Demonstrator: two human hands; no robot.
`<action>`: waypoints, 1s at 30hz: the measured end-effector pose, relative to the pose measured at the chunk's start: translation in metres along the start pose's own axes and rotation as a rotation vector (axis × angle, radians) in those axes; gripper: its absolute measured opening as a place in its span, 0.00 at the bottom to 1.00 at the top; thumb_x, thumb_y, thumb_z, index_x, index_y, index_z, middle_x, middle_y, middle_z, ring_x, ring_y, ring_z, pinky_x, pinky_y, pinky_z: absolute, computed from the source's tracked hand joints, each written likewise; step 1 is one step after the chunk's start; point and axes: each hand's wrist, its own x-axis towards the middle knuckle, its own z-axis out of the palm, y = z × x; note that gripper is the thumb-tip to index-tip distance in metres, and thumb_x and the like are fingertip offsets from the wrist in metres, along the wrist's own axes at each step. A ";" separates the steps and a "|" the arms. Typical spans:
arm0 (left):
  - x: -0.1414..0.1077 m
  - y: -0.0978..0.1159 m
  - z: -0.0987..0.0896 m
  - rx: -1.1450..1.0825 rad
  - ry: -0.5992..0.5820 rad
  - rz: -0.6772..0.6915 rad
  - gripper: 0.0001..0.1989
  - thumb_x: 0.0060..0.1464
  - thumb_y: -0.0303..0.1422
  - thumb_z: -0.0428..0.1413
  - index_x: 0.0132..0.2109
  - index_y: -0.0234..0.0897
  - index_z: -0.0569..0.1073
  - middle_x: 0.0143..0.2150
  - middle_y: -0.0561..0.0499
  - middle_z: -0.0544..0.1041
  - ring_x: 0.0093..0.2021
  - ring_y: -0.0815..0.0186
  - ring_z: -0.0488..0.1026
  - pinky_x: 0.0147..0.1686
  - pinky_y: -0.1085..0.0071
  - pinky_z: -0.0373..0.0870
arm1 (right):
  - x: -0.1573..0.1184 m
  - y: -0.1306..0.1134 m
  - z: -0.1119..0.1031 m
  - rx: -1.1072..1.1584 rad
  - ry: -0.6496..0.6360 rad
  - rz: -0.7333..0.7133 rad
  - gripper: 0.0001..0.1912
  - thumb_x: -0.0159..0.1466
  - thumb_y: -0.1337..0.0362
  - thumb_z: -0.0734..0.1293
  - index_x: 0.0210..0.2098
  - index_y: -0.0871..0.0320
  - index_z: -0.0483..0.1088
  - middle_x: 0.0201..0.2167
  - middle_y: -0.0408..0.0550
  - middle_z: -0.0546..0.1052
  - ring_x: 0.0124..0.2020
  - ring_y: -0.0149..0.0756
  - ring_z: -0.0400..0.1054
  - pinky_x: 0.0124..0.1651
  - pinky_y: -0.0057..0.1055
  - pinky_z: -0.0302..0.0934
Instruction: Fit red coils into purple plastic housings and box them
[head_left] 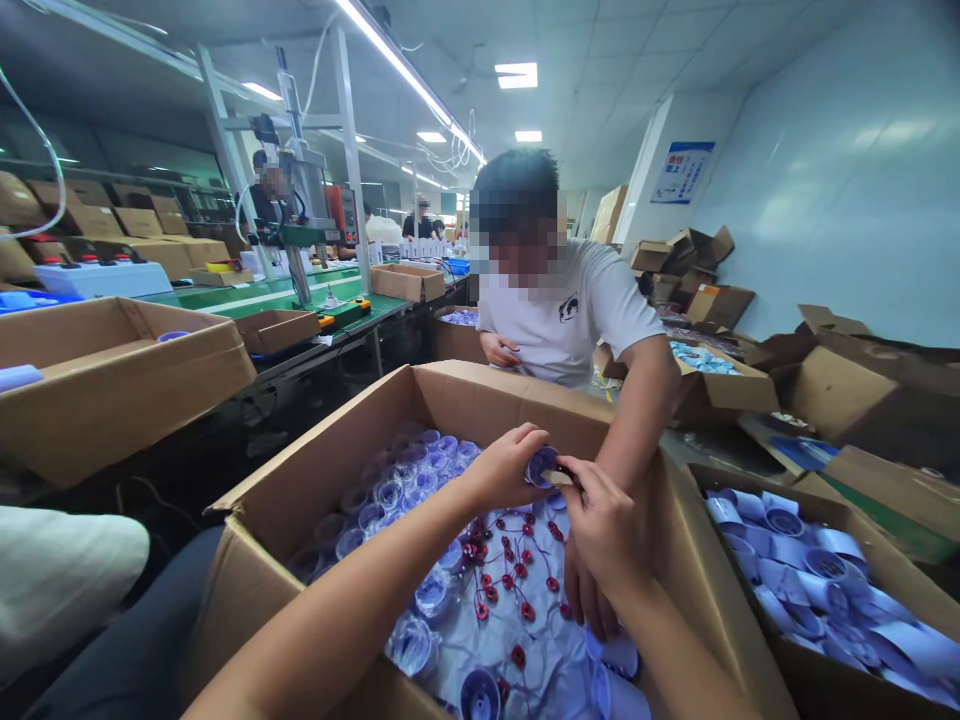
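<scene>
My left hand (512,467) is wrapped round a small purple cup (541,466), holding it tilted above a large open cardboard box (315,470). At the cup's mouth, my right hand (600,510) pinches a small pale piece (556,477) with a dark part; its exact kind is unclear. Below, small red and black parts with thin wires (508,580) lie on a pale sheet (480,625). Many clear-wrapped purple cups (420,480) fill the box's far left side. Another person's hand (589,590) reaches into the box beneath my right hand.
A person in a white shirt (540,330) leans over the box's far side. At right stands a box of purple cups (825,570). A cardboard box (112,390) and a green workbench (352,295) are on the left.
</scene>
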 end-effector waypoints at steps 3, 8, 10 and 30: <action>0.000 0.001 0.001 -0.015 0.012 0.006 0.22 0.46 0.38 0.60 0.46 0.35 0.62 0.43 0.43 0.69 0.41 0.60 0.69 0.41 0.65 0.69 | 0.000 -0.006 -0.003 -0.026 0.065 -0.038 0.12 0.62 0.68 0.59 0.41 0.54 0.72 0.37 0.50 0.75 0.39 0.42 0.70 0.43 0.40 0.66; -0.002 0.006 0.008 0.005 0.075 0.048 0.22 0.44 0.36 0.61 0.45 0.37 0.62 0.47 0.42 0.70 0.51 0.55 0.64 0.52 0.58 0.63 | -0.002 -0.012 -0.003 -0.053 0.139 -0.039 0.07 0.61 0.65 0.63 0.36 0.54 0.73 0.38 0.51 0.71 0.40 0.43 0.66 0.43 0.42 0.64; -0.003 0.012 0.010 0.011 0.077 0.040 0.22 0.43 0.35 0.60 0.45 0.37 0.63 0.47 0.43 0.71 0.51 0.56 0.63 0.53 0.57 0.61 | -0.002 -0.012 -0.002 -0.019 0.137 -0.015 0.05 0.60 0.66 0.64 0.34 0.55 0.72 0.38 0.51 0.70 0.40 0.42 0.66 0.44 0.42 0.64; -0.004 0.022 0.009 0.024 0.175 0.000 0.19 0.43 0.37 0.60 0.43 0.38 0.66 0.43 0.46 0.75 0.48 0.59 0.67 0.48 0.63 0.59 | -0.001 -0.020 0.001 0.332 0.139 0.226 0.01 0.56 0.67 0.66 0.30 0.55 0.70 0.38 0.48 0.74 0.40 0.38 0.69 0.43 0.36 0.65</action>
